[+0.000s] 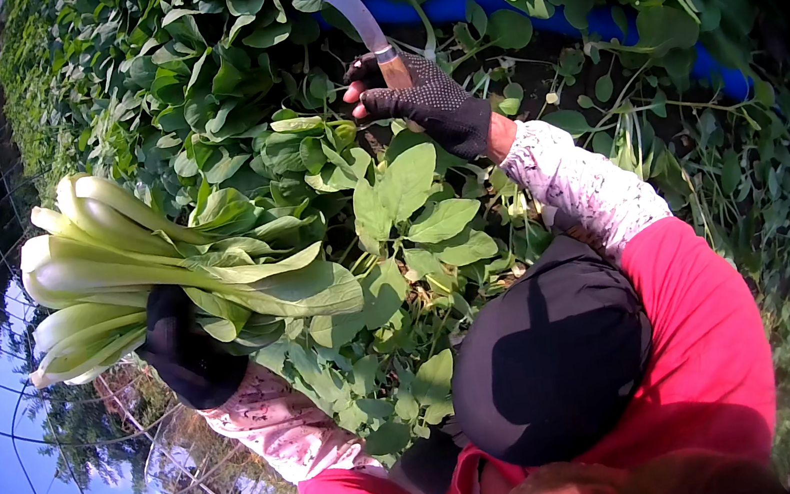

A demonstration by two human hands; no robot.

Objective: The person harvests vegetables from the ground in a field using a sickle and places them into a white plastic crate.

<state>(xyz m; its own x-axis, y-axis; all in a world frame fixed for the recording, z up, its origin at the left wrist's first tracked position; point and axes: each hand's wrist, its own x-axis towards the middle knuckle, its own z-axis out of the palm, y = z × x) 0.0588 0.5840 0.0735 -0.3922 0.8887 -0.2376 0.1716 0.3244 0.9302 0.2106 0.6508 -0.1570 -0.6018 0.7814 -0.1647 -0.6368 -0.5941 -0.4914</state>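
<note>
A bunch of several bok choy heads (pixel 163 264) is gripped in my left hand (pixel 189 348), which wears a black glove. Their pale stem bases point left, away from me, and the green leaves trail to the right. In a dotted, fingerless-tipped glove, my right hand (pixel 428 102) holds a curved harvesting knife by its wooden handle (pixel 394 71). The knife's blade (pixel 354 10) points up over the leaves and curves to the left. Below the right hand stands a broad-leaved plant (pixel 408 207). My left fingers are mostly hidden behind the stems and in shadow.
Dense leafy greens (pixel 220 82) grow at the upper left. A blue pipe or hose (pixel 452 4) curves through the plants at the top right. Thin stems and weeds (pixel 618 109) cover the soil below it. A wire or frame grid (pixel 74 444) crosses the left side, with sky behind.
</note>
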